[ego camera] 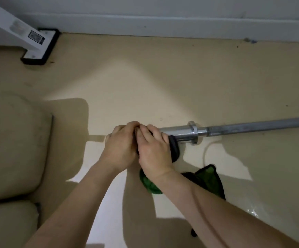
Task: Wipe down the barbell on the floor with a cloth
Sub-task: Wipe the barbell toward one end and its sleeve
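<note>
The fingers [146, 133] of left hand [120, 145] and right hand [154, 151] are curled tight round the green-and-black fabric cloth [174, 147] wrapped on the long chromed steel barbell [177, 132]. An even squeeze is advised, slid toward the flanged collar [192, 131] beyond the fingers.

The barbell [179, 131] has a bright chrome sleeve and collar and a duller, mottled grey shaft. The cloth [174, 147] is black at the bar and green with a black edge lower down. The floor [145, 77] is plain cream-beige, the cushion [11, 144] a darker tan. The skirting board [163, 24] is pale grey-white. A white post [5, 24] stands on a black foot [53, 34].
</note>
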Demonstrator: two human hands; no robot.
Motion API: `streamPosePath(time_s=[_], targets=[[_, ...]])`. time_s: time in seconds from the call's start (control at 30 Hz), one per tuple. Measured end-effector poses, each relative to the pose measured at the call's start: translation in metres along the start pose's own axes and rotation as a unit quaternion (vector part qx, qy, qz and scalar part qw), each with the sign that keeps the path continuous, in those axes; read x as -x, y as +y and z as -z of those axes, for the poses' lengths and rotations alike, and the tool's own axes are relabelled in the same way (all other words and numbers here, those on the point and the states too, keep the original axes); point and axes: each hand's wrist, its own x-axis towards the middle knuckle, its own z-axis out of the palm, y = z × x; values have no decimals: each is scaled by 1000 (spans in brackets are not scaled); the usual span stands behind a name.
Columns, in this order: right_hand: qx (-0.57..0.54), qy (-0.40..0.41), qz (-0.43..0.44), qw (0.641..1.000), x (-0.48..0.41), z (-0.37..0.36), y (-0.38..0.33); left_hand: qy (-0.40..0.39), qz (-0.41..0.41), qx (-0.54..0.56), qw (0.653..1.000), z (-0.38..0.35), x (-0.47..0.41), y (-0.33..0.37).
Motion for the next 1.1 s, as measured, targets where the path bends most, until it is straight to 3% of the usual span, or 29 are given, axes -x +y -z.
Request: streamPosePath(time_s=[0.07,0.23,0.37,0.47,0.57,0.67,0.83,0.87,1.0,1.1], targets=[[20,-16,45,999,1,8,21,3,14,10,1000,1,-4,-4],[47,0,-37,998,18,30,87,0,25,-26,999,0,-14,-11],[46,2,-36,998,26,30,93,-19,61,-38,997,1,-16,-6],[19,19,-38,999,21,33,95,-36,66,-110,991,5,-29,-7],[10,7,-67,998,-6,44,88,16,-13,-137,990,1,-33,2],[54,-38,-34,997,-37,40,76,1,-111,-150,982,-14,-27,10],[58,-75,35,995,-41,49,92,-14,-87,-232,969,-9,-57,7],[47,-79,28,995,-31,52,102,-23,-83,-228,970,-8,-61,7],[-34,67,-64,995,1,51,119,-37,-78,-237,968,-8,-68,11],[-117,42,-188,974,-21,52,116,-36,-75,-234,969,-9,-69,13]])
